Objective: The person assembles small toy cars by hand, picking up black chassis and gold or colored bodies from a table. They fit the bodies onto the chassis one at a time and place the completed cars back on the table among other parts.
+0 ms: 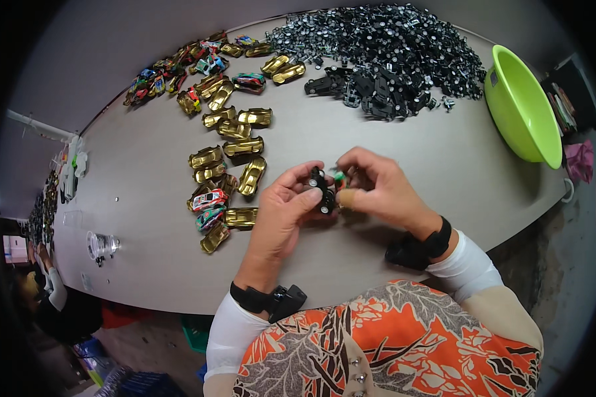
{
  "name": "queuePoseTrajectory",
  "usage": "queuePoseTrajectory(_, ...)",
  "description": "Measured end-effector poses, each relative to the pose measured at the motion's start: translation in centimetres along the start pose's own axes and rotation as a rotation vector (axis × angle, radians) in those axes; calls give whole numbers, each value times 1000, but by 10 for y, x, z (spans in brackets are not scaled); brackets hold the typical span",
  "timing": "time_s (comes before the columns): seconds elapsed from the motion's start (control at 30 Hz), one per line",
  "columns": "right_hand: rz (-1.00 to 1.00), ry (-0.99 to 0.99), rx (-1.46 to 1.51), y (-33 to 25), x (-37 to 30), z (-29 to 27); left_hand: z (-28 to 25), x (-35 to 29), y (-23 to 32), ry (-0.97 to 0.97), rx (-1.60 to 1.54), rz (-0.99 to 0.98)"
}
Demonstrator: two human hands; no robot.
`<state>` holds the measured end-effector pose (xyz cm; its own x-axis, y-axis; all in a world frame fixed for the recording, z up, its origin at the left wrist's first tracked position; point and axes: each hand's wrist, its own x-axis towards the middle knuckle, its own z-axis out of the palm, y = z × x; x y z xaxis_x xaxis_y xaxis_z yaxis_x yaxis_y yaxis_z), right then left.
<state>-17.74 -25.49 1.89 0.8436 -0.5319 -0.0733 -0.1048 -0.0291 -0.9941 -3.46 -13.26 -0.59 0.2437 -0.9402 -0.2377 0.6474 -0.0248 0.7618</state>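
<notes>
In my left hand (288, 208) I grip a black toy car chassis (322, 190) with small wheels, the thumb pressed on it. Close beside it, the fingers of my right hand (377, 188) are pinched around a small toy car body (340, 178), of which only a green and red part shows. My right fingers hide most of that piece, and I cannot tell whether it touches the chassis. To the left of my hands lie several gold toy car bodies (251, 176) and a white and red one (209, 200).
A large heap of black chassis and wheel parts (391, 59) covers the table's far side. Colourful toy cars (172, 69) are piled at the far left. A green basin (523, 106) stands at the right edge, a clear cup (101, 245) at the left. Another person (53, 284) works at far left.
</notes>
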Motion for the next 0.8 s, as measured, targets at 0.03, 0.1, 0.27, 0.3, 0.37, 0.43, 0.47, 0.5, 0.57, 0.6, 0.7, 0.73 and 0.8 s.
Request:
queuePoseTrajectory(0.03, 26, 18, 77, 0, 2, -4, 1, 0, 4, -17, -47, 6)
queuePoseTrajectory(0.1, 130, 21, 277, -9, 1, -8, 1, 0, 7, -35, -115, 0)
queuePoseTrajectory(0.27, -42, 75, 251, -7, -2, 0, -1, 2, 5, -50, -149, 29)
queuePoseTrajectory(0.3, -70, 82, 244, -6, -3, 1, 0, 2, 5, -50, -146, 34)
queuePoseTrajectory(0.37, -101, 94, 197, -5, -4, 2, 2, 1, 5, -52, -146, 40)
queuePoseTrajectory(0.43, -108, 102, 117, -8, -6, 3, 2, 1, 5, -46, -142, 50)
queuePoseTrajectory(0.47, -116, 115, 104, -8, -6, 3, 3, 1, 4, -43, -140, 58)
queuePoseTrajectory(0.5, -123, 128, 92, -8, -6, 4, 3, 0, 4, -39, -138, 65)
queuePoseTrajectory(0.57, -133, 138, 83, -7, -6, 4, 5, 0, 5, -42, -124, 60)
queuePoseTrajectory(0.6, -135, 136, 87, -6, -6, 4, 5, 0, 5, -43, -117, 58)
queuePoseTrajectory(0.7, -136, 117, 83, -10, -7, 6, 2, 1, 4, -51, -105, 47)
queuePoseTrajectory(0.73, -135, 109, 79, -11, -8, 7, 2, 0, 3, -49, -101, 46)
queuePoseTrajectory(0.8, -164, 108, 46, -9, -8, 7, 3, 0, 3, -47, -95, 45)
